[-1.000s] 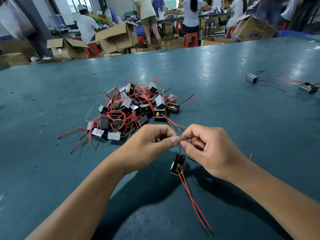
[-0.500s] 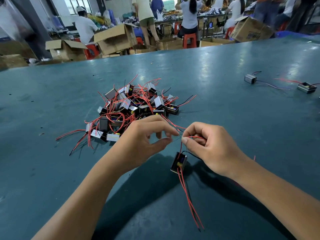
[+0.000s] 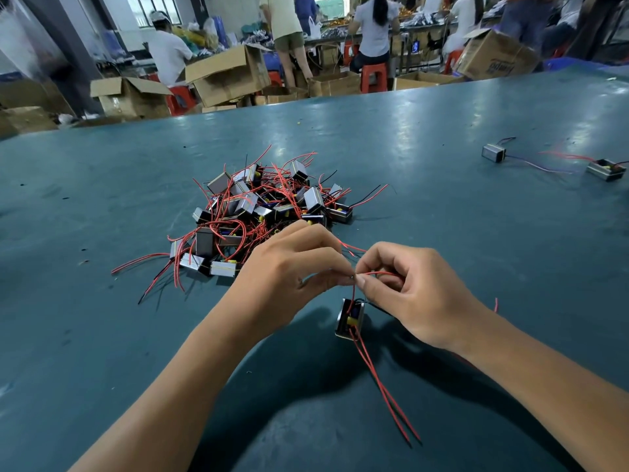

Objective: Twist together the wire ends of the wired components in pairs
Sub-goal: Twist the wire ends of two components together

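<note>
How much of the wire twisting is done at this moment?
Possibly done: two components lie apart at the far right; their wire ends are too small to judge. In hand: the left hand and right hand pinch the red wire ends of one component. Left: its other two red wires and the whole pile.

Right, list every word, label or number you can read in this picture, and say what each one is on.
Nothing can be read for certain.
Tilted cardboard box at the back right: dark print on its side, too blurred to read.
Other cardboard boxes: no print visible.
Small metal parts in the pile and the one below the hands: no label visible.
</note>
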Available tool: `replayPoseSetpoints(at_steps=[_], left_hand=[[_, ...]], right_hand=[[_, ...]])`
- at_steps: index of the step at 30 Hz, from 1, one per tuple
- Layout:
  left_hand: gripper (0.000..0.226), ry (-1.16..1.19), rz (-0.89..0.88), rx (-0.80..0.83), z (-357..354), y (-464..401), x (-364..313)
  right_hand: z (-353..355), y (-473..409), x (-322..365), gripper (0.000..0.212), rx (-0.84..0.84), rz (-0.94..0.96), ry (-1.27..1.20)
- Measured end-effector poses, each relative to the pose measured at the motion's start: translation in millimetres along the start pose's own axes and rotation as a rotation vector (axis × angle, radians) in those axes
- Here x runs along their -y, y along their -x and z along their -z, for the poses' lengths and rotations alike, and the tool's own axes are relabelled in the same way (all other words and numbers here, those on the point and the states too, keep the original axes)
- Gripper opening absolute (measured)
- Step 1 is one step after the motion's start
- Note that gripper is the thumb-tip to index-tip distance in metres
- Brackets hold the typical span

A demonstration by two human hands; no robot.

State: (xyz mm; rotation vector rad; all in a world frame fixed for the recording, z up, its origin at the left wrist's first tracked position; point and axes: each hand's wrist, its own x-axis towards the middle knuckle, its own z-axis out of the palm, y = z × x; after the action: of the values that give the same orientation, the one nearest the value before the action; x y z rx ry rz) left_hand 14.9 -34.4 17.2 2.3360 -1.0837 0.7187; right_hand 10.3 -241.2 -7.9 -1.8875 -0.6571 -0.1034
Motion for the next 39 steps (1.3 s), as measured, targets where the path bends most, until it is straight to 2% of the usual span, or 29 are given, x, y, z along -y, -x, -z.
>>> replayPoseSetpoints(at_steps=[3,6,9,13,16,18,22,25,30,33,35,39], left_hand=[[0.010,0.043,0.037,0.016,-1,-1,-2],[0.011,0.224,0.164,0.081,1,0,-4],[0.013,0.405,0.339,0.189,4,2,-5],[0.029,0.691,0.665,0.231,1,2,-9],[0.021,0.888,0.904,0.240,-2,1,-13],[0.021,0.944,0.976,0.246,-3,1,-14],[0.037,0.936,0.998,0.234,-5,0,-14],[0.032,0.942,1.028,0.234,-4,0,-15],[0.030,1.122,1.181,0.280,-5,1,-15],[0.015,1.075,1.082,0.213,-8,1,-15],[0.016,1.054,0.995,0.152,-9,2,-13],[0.017,1.044,0.943,0.217,-11,3,-9]], right_hand=[[1,1,2,0.010,-0.001,0.038,0.064],[0,1,1,0.014,-0.002,0.079,0.134],[-2,1,1,0.011,-0.026,0.124,0.174],[-3,1,0,0.004,-0.060,0.174,0.239],[-5,2,0,0.007,-0.073,0.187,0.285],[-6,2,0,0.008,-0.077,0.186,0.298],[-6,1,2,0.009,-0.074,0.189,0.291],[-6,2,4,0.007,-0.075,0.200,0.311],[-6,4,7,0.007,-0.078,0.226,0.396],[-6,3,6,0.008,-0.115,0.179,0.318],[-4,1,4,0.011,-0.155,0.118,0.256],[-1,-2,3,0.014,-0.191,0.030,0.245]])
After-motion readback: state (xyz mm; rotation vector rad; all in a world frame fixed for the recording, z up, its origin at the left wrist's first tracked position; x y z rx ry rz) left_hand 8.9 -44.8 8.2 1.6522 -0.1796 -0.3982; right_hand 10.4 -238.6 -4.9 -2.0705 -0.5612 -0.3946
